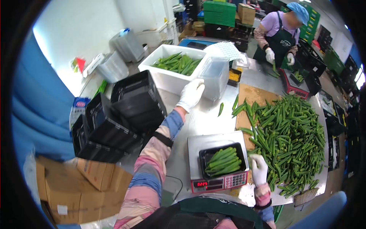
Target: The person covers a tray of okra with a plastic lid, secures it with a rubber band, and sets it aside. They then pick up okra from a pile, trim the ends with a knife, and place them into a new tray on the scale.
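Observation:
My left hand (pixel 191 94), in a white glove, reaches forward beside the stack of clear plastic containers (pixel 214 78) and the white bin of okra (pixel 174 83). Its fingers are drawn together near the stack's edge; whether anything is in them I cannot make out. Close to the scale's right edge is my right hand (pixel 259 169), also gloved, with fingers curled and their contents hidden. A black tray (pixel 203 154) holding okra (pixel 224 161) rests on the digital scale (pixel 193 152), whose red digits are lit. The large okra pile (pixel 291 141) lies right of my right hand.
Black crates (pixel 137 99) stand at the left, above cardboard boxes (pixel 82 191). A cutting board (pixel 253 93) lies partly under the pile. Across the table, a co-worker (pixel 280 38) handles okra by a second scale (pixel 295 88). A small yellow-filled tray (pixel 234 77) sits behind the containers.

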Available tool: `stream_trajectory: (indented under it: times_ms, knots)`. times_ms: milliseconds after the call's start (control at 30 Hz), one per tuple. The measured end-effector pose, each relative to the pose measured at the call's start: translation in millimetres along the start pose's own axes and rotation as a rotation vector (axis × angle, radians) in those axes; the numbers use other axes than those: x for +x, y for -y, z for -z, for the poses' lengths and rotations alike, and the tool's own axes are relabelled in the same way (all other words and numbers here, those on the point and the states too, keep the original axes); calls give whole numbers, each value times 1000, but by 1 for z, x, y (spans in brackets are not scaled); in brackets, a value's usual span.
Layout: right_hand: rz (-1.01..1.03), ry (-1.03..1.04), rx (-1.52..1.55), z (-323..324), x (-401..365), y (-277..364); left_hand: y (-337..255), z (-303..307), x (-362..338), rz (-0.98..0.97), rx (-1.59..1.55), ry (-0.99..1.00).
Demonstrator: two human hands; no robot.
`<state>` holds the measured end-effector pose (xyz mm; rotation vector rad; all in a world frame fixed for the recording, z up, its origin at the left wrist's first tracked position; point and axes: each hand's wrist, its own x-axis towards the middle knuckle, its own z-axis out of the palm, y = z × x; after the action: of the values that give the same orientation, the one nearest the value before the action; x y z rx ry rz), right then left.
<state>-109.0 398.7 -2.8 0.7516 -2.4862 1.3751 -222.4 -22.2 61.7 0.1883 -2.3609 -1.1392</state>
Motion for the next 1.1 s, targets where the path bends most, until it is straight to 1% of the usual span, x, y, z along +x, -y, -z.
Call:
stream_trajectory:
  times_ms: [67, 100, 133, 200, 233, 333, 367, 467, 567, 667, 700, 800, 867, 900, 933, 1000, 1033, 1067, 1100]
  knots:
    - [-138, -52, -52, 10, -22, -17, 13, -33, 44, -120, 172, -5]
    - [-261, -63, -42, 16, -31, -20, 15, -48, 58, -208, 298, -5]
    - [-388, -69, -30, 21, -40, -21, 25, -65, 70, -275, 335, -30]
    - [-663, -207, 163, 19, -52, -17, 49, -98, 86, -398, 410, -76]
    - [-796, -278, 262, 17, -58, -18, 48, -103, 98, -320, 358, 54]
    - [-694, -302, 135, 9, -81, -45, 44, -114, 104, -264, 313, -1]
    - [-715, -299, 147, 6, -88, -54, 46, -119, 107, -258, 325, -44]
    - [-706, -214, 91, -1, -72, -39, 46, -114, 112, -205, 351, 0]
    - [-661, -158, 44, -5, -60, -34, 48, -111, 124, -64, 255, 28]
    - [-628, -136, 6, -6, -61, -42, 44, -96, 131, 83, -108, 75]
    - [-626, -132, 0, -6, -63, -45, 67, -103, 139, -70, -52, -58]
    - [-650, -138, 29, -5, -62, -39, 61, -80, 148, -98, -200, -374]
    - [-677, -154, 71, -5, -61, -32, 32, -49, 140, 13, -430, -443]
    - [-689, -160, 95, -4, -60, -29, 8, -33, 127, 90, -686, -419]
    - [-700, -162, 121, -3, -60, -27, 2, -24, 116, 138, -862, -393]
    - [-660, -171, 119, -5, -60, -27, -11, 0, 84, 49, -988, -378]
    - [-636, -166, 120, -5, -59, -27, -23, 14, 65, 71, -1143, -342]
    - [-554, -149, 81, -3, -55, -26, -31, 28, 43, 92, -1294, -310]
    - [-467, -121, 47, -2, -48, -24, -27, 45, 19, 198, -1229, -401]
